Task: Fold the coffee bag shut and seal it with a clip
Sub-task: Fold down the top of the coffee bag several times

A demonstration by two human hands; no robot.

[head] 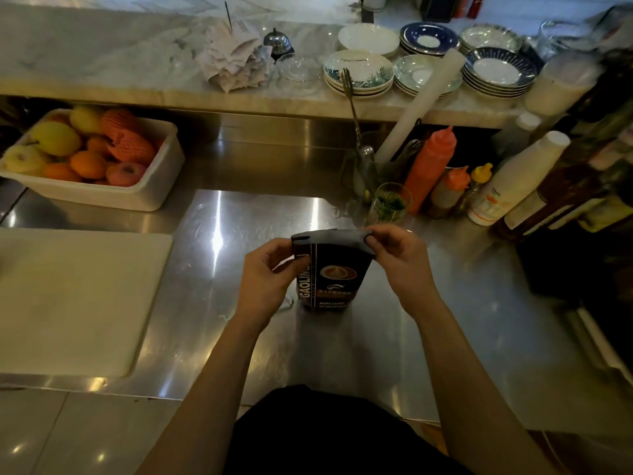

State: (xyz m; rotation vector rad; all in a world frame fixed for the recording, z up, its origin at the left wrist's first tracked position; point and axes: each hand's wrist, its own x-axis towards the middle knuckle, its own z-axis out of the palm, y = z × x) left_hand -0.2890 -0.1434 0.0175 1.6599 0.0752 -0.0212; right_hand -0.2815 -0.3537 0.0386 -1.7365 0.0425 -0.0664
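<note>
while it stands upright on the steel counter [239,337], the dark coffee bag [334,269] is pinched at its top corners: the left by the left hand [265,275], the right by the right hand [399,260]. a white cutting board [75,299] is seen well left.

A single wide-angle view, worn on the person's head, looks forward and steeply down over a stainless steel counter [462,337] from its near edge. Both forearms reach up from the bottom edge into the centre, close to the lens. The view faces the counter's far side, where a raised marble shelf [102,63] crosses the top. A white cutting board [68,296] lies at the left edge; bottles crowd the right. Straight lines bow toward the corners.
</note>
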